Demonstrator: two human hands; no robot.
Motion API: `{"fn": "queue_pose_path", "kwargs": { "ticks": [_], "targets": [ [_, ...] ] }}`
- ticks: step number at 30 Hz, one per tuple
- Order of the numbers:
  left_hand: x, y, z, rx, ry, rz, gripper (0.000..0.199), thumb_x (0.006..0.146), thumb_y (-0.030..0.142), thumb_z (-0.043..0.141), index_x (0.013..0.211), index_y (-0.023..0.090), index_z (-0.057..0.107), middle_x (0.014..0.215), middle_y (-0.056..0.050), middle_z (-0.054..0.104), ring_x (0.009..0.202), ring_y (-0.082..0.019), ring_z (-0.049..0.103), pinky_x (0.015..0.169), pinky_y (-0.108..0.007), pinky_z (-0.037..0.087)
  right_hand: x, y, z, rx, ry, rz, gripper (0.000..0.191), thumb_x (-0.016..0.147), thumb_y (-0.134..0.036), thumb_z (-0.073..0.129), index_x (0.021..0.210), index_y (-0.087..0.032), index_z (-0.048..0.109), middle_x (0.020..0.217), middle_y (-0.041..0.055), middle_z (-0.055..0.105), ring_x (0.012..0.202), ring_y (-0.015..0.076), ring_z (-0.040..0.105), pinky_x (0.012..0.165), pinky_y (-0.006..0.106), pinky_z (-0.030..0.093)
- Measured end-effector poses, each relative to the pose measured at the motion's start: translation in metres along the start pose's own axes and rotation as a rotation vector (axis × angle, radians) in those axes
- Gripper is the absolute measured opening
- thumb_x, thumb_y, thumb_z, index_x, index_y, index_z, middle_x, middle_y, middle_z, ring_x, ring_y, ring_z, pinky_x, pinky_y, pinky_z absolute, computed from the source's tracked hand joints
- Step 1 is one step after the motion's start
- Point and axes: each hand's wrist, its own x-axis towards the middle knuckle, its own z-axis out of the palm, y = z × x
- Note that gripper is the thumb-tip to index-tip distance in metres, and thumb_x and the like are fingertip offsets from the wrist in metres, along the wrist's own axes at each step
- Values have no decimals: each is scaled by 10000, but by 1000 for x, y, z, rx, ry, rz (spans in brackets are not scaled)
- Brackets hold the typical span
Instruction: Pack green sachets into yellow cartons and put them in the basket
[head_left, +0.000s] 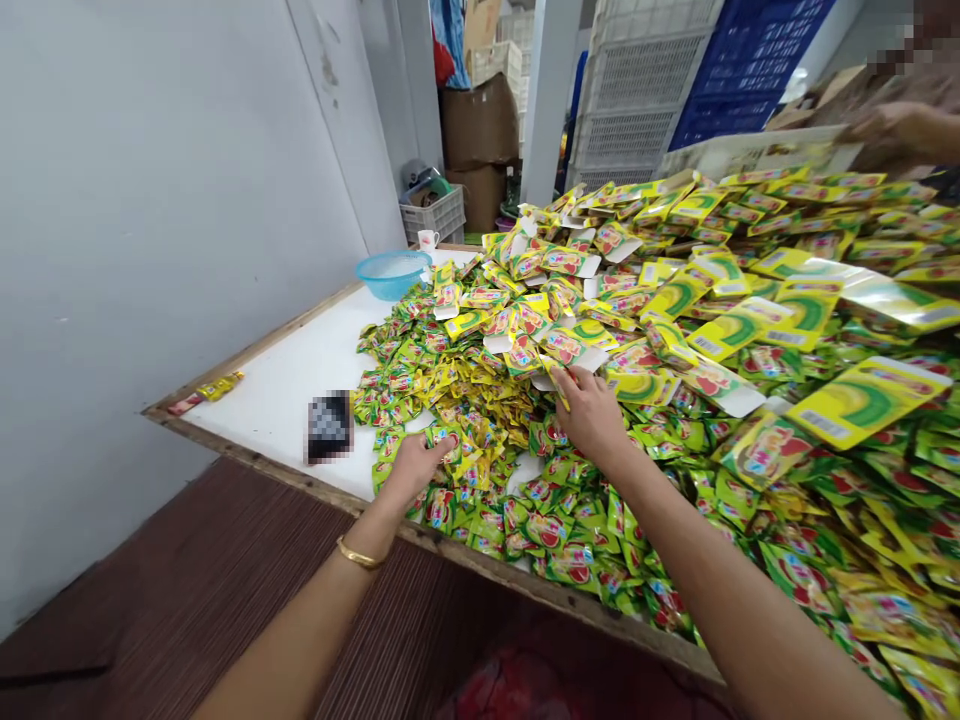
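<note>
My left hand (411,468), with a gold bangle at the wrist, is closed on a green packet (441,438) near the table's front edge. Farther right, my right hand (590,412) reaches into the edge of the box pile, its fingers closed around a yellow box (556,378). Small green packets (551,530) and yellow packets (480,400) lie heaped around and between both hands. Printed yellow-green boxes (739,325), many with white flaps open, are piled behind and to the right.
A blue basin (393,272) and a white mug (427,240) stand at the table's far left. A dark blurred object (329,427) lies on the white tabletop (281,370). Crates (634,100) are stacked behind. At the upper right, another person's hand (892,125) touches a pale tray.
</note>
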Motion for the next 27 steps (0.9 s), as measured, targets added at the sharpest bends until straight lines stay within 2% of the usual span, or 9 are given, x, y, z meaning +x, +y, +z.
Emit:
{"fn": "queue_pose_path", "kwargs": {
  "ticks": [4,7,9,13,16,18,22,25,27],
  "targets": [
    [-4,-5,-12,-129,-58,-25,363,606,498,672,633,151,569,539,28,538,574,-151,512,554,-257,394,-15,1,-19,108,103,2,410,886,-157,346,1254,-121,524,1192,131,589,1018,248,546,884,391,414],
    [-12,-1,-19,-92,-107,89,313,635,399,651,801,134,654,746,-37,678,758,-209,607,730,-322,465,-41,-2,-46,259,249,62,357,912,-258,377,1186,-159,582,1158,105,617,1028,226,569,901,368,432],
    [-18,2,-21,46,-109,201,304,664,310,626,919,153,679,952,-71,708,940,-241,615,889,-369,441,-63,-4,-59,405,275,179,339,899,-337,423,1138,-189,612,1101,80,646,980,209,595,865,346,461],
    [-32,4,-12,378,-187,323,361,743,249,588,1095,209,657,1201,-90,643,1153,-260,550,1021,-403,372,-107,-4,-54,802,0,466,420,819,-479,506,1069,-168,636,963,77,687,763,189,631,656,304,508],
    [-38,4,-1,608,-218,330,354,798,243,549,1138,190,632,1191,-129,638,1126,-277,573,982,-398,407,-129,-2,-36,944,-139,532,463,806,-504,507,1070,-143,625,993,96,682,789,195,638,657,304,512],
    [-39,5,4,698,-227,336,328,813,218,528,1123,183,628,1143,-136,655,1075,-277,600,939,-381,432,-138,-3,-26,865,-124,484,417,831,-472,479,1067,-160,626,1018,94,676,839,201,637,699,318,513],
    [-35,9,-2,668,-157,272,291,800,219,544,1075,176,627,906,-105,699,941,-276,640,854,-361,456,-146,-9,-22,528,-49,226,332,904,-363,394,1064,-187,625,1044,92,652,943,211,610,807,351,489],
    [-34,13,-7,368,-57,110,320,774,274,584,1068,150,604,685,-41,641,751,-247,642,730,-347,489,-148,-15,-27,220,-36,87,333,921,-343,412,1148,-171,585,1111,111,614,1000,240,569,819,378,462],
    [-38,16,-6,18,-87,-28,363,756,306,606,1080,146,575,725,-31,636,687,-209,623,616,-313,506,-149,-21,-32,62,-51,6,330,910,-319,452,1164,-146,574,1040,114,622,915,239,571,760,370,451]
  ]
}}
